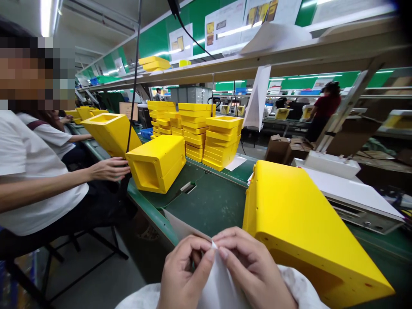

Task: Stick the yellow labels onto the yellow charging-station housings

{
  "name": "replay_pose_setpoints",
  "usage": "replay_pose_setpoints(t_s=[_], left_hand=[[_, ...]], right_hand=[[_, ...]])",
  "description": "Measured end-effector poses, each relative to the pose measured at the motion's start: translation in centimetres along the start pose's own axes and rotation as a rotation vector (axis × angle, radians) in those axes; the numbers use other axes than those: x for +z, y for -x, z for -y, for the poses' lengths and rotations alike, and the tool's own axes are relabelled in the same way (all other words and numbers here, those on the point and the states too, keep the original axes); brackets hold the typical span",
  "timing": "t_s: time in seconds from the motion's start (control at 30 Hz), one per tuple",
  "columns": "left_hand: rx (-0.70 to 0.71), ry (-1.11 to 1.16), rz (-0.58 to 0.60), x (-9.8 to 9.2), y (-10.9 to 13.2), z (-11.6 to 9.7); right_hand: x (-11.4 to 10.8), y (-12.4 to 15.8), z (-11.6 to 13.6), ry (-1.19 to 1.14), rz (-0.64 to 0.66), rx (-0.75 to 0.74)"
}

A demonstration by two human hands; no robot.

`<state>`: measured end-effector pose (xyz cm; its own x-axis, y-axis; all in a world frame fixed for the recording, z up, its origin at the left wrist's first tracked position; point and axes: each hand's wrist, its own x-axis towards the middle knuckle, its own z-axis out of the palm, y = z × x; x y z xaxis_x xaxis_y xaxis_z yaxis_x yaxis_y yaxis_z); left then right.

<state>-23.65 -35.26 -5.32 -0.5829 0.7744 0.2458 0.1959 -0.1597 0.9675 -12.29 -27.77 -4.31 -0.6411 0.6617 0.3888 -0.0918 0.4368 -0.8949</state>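
Observation:
At the bottom centre, my left hand (188, 270) and my right hand (249, 266) meet, thumbs and fingers pinched on the edge of a white sheet (219, 285). The sheet hangs down between the hands, and part of it stretches up and left over the bench edge. Both hands are closed on it. A large yellow housing (289, 206) lies on the green bench (215, 201), just right of my right hand. Farther off to the left, a second yellow housing (157, 163) lies on its side, its recessed end facing me.
A person's hand (111, 169) at the left reaches near the second housing. Stacks of yellow parts (222, 141) stand behind it. A white device (350, 193) sits at the right. A black cable (133, 86) hangs down, and a shelf (199, 71) runs above the bench.

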Motion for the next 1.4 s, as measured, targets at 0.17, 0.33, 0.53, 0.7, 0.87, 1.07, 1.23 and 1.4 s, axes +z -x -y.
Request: replay_pose_setpoints(t_s=[0.17,0.33,0.53,0.7,0.87,1.07,1.23,1.4], left_hand=[[0.009,0.043,0.029,0.1,0.0,0.1],[-0.090,0.086,-0.123,-2.3,-0.5,0.4],[-0.248,-0.049,-0.096,-7.1,-6.7,6.5],[-0.264,-0.364,0.009,-6.4,-11.9,14.2],[-0.148,-0.399,0.021,-4.3,-13.6,12.6],[-0.356,0.397,0.651,1.3,-11.2,-1.2],[-0.314,0.699,0.656,5.7,-10.2,-7.4],[-0.218,0.611,0.791,8.5,-11.2,-7.5]], right_hand=[[0.1,0.0,0.3,-0.049,-0.008,0.061],[-3.3,-2.9,1.9,-0.087,-0.155,0.144],[-13.7,-12.5,4.3,0.003,-0.553,0.036],[-19.6,-15.1,7.0,0.250,-0.703,-0.135],[-19.8,-11.4,9.3,0.455,-0.536,-0.218],[-15.9,-3.9,9.8,0.741,-0.256,-0.564],[-15.4,0.7,7.4,1.112,-0.147,-0.744],[-17.9,1.6,5.9,1.245,-0.211,-0.730]])
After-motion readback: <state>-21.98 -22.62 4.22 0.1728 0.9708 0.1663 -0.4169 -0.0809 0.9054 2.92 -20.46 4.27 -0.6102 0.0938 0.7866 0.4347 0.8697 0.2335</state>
